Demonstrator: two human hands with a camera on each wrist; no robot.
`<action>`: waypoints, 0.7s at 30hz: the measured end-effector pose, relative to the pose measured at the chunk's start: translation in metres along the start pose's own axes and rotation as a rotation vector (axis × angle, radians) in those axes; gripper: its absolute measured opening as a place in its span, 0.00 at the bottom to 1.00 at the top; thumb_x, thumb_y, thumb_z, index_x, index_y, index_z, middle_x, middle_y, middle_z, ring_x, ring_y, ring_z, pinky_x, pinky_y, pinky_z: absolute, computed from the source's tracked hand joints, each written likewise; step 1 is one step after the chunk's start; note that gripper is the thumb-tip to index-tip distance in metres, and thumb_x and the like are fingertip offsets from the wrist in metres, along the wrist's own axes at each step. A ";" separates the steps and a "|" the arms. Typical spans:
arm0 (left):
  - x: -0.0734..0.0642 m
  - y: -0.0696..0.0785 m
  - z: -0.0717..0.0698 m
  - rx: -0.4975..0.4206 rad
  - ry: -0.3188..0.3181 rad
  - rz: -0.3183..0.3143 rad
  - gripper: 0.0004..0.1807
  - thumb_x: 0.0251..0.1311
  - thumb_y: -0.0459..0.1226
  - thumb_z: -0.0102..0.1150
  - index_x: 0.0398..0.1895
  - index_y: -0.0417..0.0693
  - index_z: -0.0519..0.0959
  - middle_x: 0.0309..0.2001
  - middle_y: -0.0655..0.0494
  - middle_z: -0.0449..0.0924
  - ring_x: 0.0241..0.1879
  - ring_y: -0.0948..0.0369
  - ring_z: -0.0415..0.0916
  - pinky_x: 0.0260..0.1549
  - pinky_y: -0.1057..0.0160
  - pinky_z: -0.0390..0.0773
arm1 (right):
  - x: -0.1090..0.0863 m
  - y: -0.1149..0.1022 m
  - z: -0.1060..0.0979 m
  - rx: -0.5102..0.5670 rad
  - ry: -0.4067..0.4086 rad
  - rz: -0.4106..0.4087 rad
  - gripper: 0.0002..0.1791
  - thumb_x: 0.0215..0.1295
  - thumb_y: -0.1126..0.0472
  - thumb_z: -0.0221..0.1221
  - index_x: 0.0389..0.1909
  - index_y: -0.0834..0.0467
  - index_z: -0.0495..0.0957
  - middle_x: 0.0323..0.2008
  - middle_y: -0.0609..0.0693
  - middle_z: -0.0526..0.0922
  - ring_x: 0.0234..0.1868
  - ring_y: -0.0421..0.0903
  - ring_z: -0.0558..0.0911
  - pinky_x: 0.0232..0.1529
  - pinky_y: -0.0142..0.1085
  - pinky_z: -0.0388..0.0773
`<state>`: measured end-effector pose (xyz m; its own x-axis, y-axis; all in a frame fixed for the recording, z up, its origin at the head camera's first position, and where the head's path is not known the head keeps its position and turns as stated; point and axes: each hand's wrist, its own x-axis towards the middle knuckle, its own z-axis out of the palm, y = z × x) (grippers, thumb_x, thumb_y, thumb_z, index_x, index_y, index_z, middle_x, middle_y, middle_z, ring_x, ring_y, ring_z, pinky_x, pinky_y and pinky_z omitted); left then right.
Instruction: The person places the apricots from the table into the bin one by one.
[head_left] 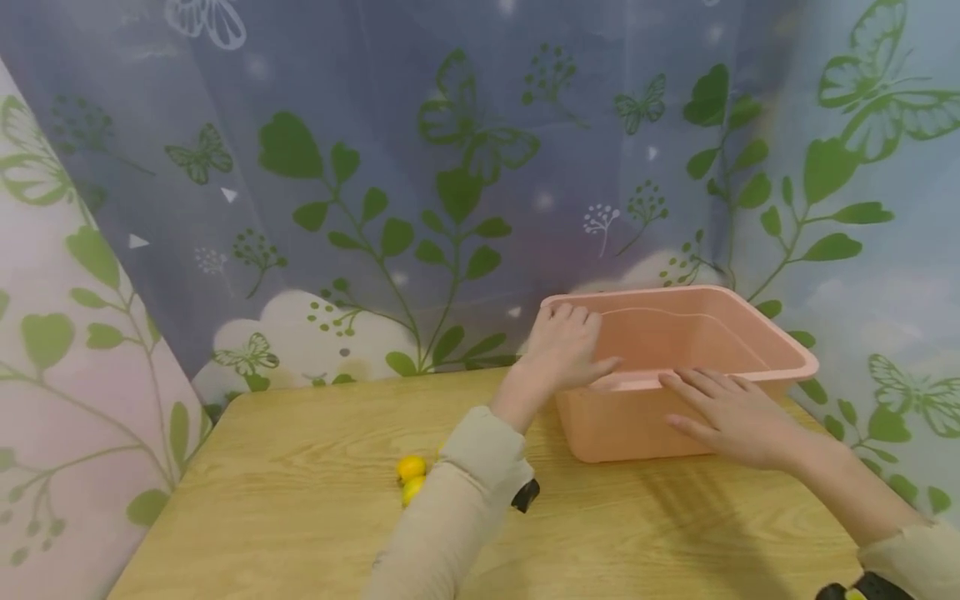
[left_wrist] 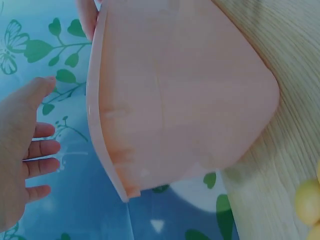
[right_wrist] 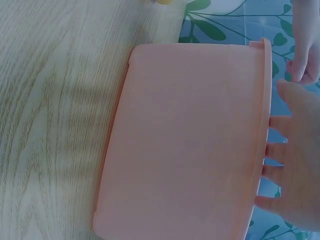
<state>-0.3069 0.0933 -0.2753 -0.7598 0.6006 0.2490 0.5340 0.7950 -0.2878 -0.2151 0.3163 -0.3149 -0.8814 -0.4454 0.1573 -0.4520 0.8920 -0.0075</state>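
A salmon-pink plastic tub (head_left: 637, 425) stands upright at the right of the table, its opening facing up. Over its left end my left hand (head_left: 562, 350) hovers near the rim, thumb spread. The left wrist view shows that hand (left_wrist: 20, 150) with loosely bent fingers, a gap between them and the tub (left_wrist: 190, 90). My right hand (head_left: 738, 417) is at the front rim, fingers extended. In the right wrist view its fingertips (right_wrist: 275, 150) meet the rim, and nothing is gripped. Most of the tub's floor is hidden behind its front wall.
Small yellow fruits (head_left: 411, 468) lie on the wooden table (head_left: 300, 467) left of the tub, partly covered by my left sleeve (head_left: 450, 517). A curtain (head_left: 375, 208) with leaves and butterflies hangs right behind the table and the tub.
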 end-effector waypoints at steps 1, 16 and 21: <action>-0.003 -0.003 0.000 0.002 0.012 0.000 0.34 0.59 0.67 0.36 0.55 0.53 0.69 0.51 0.59 0.70 0.53 0.59 0.64 0.52 0.56 0.60 | 0.000 0.000 0.000 0.004 -0.003 0.000 0.35 0.68 0.43 0.47 0.68 0.61 0.58 0.65 0.66 0.60 0.63 0.65 0.59 0.56 0.62 0.53; -0.083 -0.075 0.031 0.048 0.131 -0.003 0.27 0.59 0.63 0.44 0.39 0.51 0.73 0.37 0.57 0.72 0.41 0.57 0.69 0.46 0.57 0.65 | 0.000 0.001 0.004 0.018 0.003 0.005 0.38 0.66 0.42 0.49 0.70 0.58 0.53 0.67 0.65 0.55 0.65 0.65 0.55 0.58 0.62 0.48; -0.111 -0.096 0.052 0.012 0.130 -0.007 0.26 0.58 0.62 0.48 0.38 0.49 0.74 0.37 0.56 0.74 0.41 0.56 0.69 0.45 0.56 0.65 | 0.000 0.002 0.007 0.006 0.011 -0.001 0.39 0.66 0.42 0.50 0.71 0.58 0.52 0.66 0.66 0.56 0.64 0.66 0.56 0.57 0.63 0.49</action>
<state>-0.2927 -0.0542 -0.3239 -0.7088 0.6017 0.3682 0.5241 0.7985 -0.2961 -0.2175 0.3175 -0.3221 -0.8791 -0.4458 0.1686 -0.4542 0.8908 -0.0130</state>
